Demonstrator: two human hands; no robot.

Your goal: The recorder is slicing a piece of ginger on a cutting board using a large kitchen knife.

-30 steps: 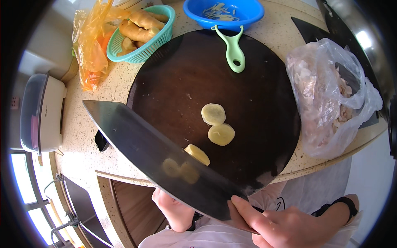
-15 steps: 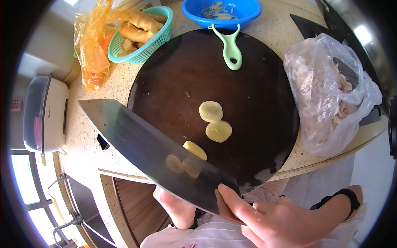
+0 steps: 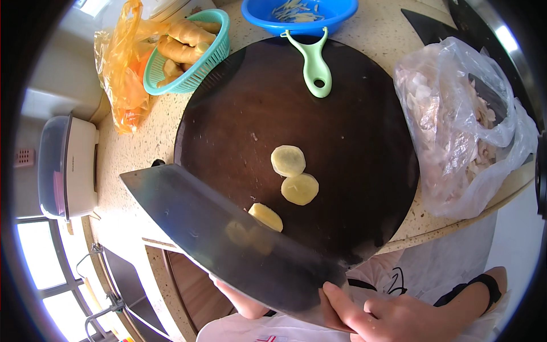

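My right hand (image 3: 390, 318) is closed on the handle of a wide-bladed cleaver (image 3: 228, 242). Its blade slants across the near left edge of a round dark chopping board (image 3: 353, 137). My left hand (image 3: 242, 301) is partly behind the blade, which hides its fingers. Two round, pale yellow slices (image 3: 299, 189), which look like ginger, overlap near the board's middle. Beside the blade lies a thicker pale yellow piece (image 3: 266, 217), and its reflection shows in the metal. At the board's far edge rests a light green peeler (image 3: 317, 68).
Ginger roots (image 3: 185, 48) fill a turquoise basket (image 3: 196, 80) at the far left, beside an orange plastic bag (image 3: 128, 85). A blue bowl (image 3: 336, 21) holds thin pale strips. A clear bag of pale contents (image 3: 439, 125) stands right of the board. A lidded white container (image 3: 80, 171) is at left.
The cleaver has moved slightly down and to the right in the picture, with my right hand lower on its handle side. The slices stay put on the board.
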